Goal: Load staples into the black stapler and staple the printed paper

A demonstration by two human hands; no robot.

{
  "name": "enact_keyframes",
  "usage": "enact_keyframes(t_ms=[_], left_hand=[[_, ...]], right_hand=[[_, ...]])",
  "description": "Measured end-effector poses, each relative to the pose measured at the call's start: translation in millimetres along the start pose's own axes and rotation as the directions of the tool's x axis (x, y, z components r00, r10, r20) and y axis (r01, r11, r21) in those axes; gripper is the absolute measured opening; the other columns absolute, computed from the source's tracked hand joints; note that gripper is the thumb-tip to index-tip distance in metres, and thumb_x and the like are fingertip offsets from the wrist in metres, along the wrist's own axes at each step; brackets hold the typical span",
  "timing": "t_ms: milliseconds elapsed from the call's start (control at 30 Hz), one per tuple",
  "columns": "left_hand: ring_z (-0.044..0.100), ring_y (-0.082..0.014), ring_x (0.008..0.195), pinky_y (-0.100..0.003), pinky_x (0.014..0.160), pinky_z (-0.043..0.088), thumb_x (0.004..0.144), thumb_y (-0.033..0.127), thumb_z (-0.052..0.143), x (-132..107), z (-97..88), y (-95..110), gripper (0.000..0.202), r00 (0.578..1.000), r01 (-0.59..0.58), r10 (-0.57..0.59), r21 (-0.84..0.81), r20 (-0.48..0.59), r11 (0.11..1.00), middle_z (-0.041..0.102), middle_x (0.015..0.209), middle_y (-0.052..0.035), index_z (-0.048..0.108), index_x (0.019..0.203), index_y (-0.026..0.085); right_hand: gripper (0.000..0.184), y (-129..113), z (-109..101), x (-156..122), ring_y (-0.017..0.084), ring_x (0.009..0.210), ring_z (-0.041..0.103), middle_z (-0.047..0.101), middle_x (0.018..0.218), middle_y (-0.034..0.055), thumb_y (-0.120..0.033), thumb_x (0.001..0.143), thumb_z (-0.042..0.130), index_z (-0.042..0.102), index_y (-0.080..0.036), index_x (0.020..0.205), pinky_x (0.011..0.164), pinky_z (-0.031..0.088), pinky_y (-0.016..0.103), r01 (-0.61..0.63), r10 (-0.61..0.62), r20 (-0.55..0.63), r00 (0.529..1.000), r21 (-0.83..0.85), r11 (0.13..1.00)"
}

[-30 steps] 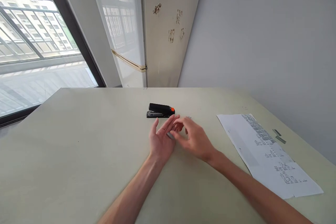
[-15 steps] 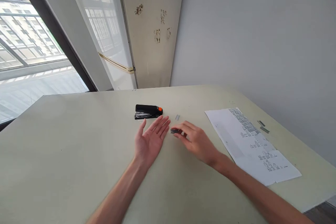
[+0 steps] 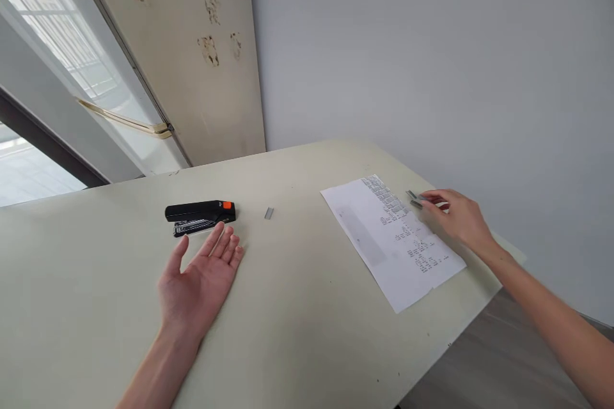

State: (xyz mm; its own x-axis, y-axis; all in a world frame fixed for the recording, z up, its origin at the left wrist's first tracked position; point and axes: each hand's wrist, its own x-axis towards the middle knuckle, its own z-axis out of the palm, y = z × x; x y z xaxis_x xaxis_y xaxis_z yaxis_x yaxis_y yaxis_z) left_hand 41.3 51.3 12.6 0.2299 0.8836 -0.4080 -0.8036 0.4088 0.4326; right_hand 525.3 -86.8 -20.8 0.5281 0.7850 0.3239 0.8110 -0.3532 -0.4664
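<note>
My left hand (image 3: 199,287) rests palm up on the table with its fingers stretched out, holding nothing. Just beyond its fingertips stands a black stapler (image 3: 199,214) with an orange button. To the right of the stapler lies a short strip of staples (image 3: 269,213). My right hand (image 3: 455,214) reaches past the paper to the table's right side, thumb and forefinger pinching a small grey staple strip (image 3: 424,198), partly hidden by the fingers. Close by these fingertips are loose staple strips (image 3: 415,204) on the table.
A printed white sheet of paper (image 3: 369,236) lies between my hands. The table (image 3: 288,307) ends at a grey wall (image 3: 407,64) on the right. At the back left stands a white cabinet with a gold handle (image 3: 125,120).
My right hand has moved from beside my left palm across the paper to the loose staple strips on the right. The view has turned right. My left hand stays palm up.
</note>
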Motion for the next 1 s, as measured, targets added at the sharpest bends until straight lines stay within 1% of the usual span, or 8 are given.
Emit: enact_keyframes(t_ms=[133, 267, 467, 567, 633, 733, 833, 1000], left_hand=[[0.073, -0.0244, 0.092, -0.038, 0.076, 0.067, 0.095, 0.03, 0.058, 0, 0.3, -1, 0.044, 1.0, -0.014, 0.014, -0.015, 0.007, 1.0, 0.07, 0.105, -0.0167, 0.061, 0.134, 0.01], [0.072, -0.023, 0.09, -0.035, 0.077, 0.066, 0.094, 0.027, 0.059, 1, -0.1, -2, 0.045, 1.0, -0.027, 0.027, -0.018, 0.014, 0.999, 0.067, 0.1, -0.0149, 0.059, 0.135, 0.009], [0.071, -0.0218, 0.089, -0.033, 0.075, 0.065, 0.092, 0.021, 0.061, 4, -0.1, -1, 0.048, 0.999, -0.044, 0.044, -0.041, -0.005, 0.998, 0.066, 0.099, -0.014, 0.056, 0.137, 0.006], [0.07, -0.0217, 0.087, -0.034, 0.073, 0.065, 0.092, 0.02, 0.061, 4, -0.3, -1, 0.048, 0.999, -0.037, 0.036, -0.053, -0.012, 0.998, 0.066, 0.098, -0.0138, 0.055, 0.137, 0.006], [0.069, -0.0219, 0.085, -0.035, 0.071, 0.064, 0.092, 0.021, 0.06, 4, -0.5, -1, 0.047, 1.0, -0.026, 0.025, -0.055, -0.017, 0.998, 0.066, 0.097, -0.0133, 0.056, 0.137, 0.008], [0.069, -0.022, 0.083, -0.036, 0.071, 0.064, 0.094, 0.023, 0.059, 5, -1.4, 0, 0.044, 1.0, -0.009, 0.008, -0.05, -0.015, 0.999, 0.066, 0.095, -0.0126, 0.056, 0.136, 0.01], [0.068, -0.0216, 0.081, -0.036, 0.07, 0.063, 0.094, 0.024, 0.058, 6, -2.8, 0, 0.043, 1.0, -0.008, 0.007, -0.047, -0.009, 0.999, 0.066, 0.095, -0.0123, 0.057, 0.135, 0.01], [0.067, -0.0208, 0.079, -0.035, 0.068, 0.063, 0.095, 0.025, 0.058, 5, -3.6, 0, 0.037, 1.0, -0.008, 0.007, -0.037, -0.03, 0.999, 0.064, 0.093, -0.0113, 0.06, 0.128, 0.01]], right_hand=[[0.038, 37, 2, 6, 0.028, 0.086, 0.072, 0.079, 0.106, 0.0147, -0.053, 0.095, 0.057, 0.076, -0.021, 0.103, 0.083, 0.053, 0.045, -0.087, 0.087, 0.004, 0.996, -0.025, 0.996], [0.041, 42, 2, 0, 0.029, 0.089, 0.074, 0.079, 0.111, 0.0147, -0.054, 0.094, 0.059, 0.073, -0.019, 0.111, 0.086, 0.055, 0.047, -0.114, 0.113, -0.024, 0.993, -0.011, 0.993], [0.045, 7, -4, -59, 0.032, 0.11, 0.073, 0.071, 0.134, 0.0135, -0.059, 0.099, 0.055, 0.068, -0.025, 0.126, 0.072, 0.06, 0.04, -0.086, 0.088, -0.081, 0.993, 0.028, 0.996], [0.039, -15, -6, -89, 0.035, 0.127, 0.066, 0.068, 0.143, 0.0085, -0.057, 0.101, 0.054, 0.07, -0.033, 0.126, 0.051, 0.058, 0.033, -0.026, 0.022, 0.044, 0.999, 0.093, 0.995], [0.039, -24, -5, -100, 0.036, 0.137, 0.061, 0.063, 0.151, 0.0046, -0.056, 0.102, 0.053, 0.067, -0.038, 0.134, 0.048, 0.059, 0.033, 0.016, -0.03, 0.133, 0.991, 0.103, 0.994], [0.046, -30, 2, -100, 0.035, 0.153, 0.043, 0.049, 0.164, -0.0021, -0.054, 0.105, 0.049, 0.056, -0.044, 0.149, 0.08, 0.069, 0.046, 0.126, -0.139, 0.243, 0.96, 0.067, 0.99], [0.055, -31, 11, -91, 0.034, 0.161, 0.027, 0.037, 0.172, -0.0043, -0.053, 0.107, 0.046, 0.042, -0.043, 0.161, 0.12, 0.047, 0.061, 0.224, -0.216, 0.306, 0.927, 0.009, 0.975], [0.063, -33, 26, -83, 0.031, 0.163, 0.017, 0.022, 0.176, -0.0062, -0.052, 0.109, 0.04, 0.022, -0.043, 0.169, 0.13, 0.026, 0.062, 0.324, -0.277, 0.391, 0.877, -0.058, 0.944]])
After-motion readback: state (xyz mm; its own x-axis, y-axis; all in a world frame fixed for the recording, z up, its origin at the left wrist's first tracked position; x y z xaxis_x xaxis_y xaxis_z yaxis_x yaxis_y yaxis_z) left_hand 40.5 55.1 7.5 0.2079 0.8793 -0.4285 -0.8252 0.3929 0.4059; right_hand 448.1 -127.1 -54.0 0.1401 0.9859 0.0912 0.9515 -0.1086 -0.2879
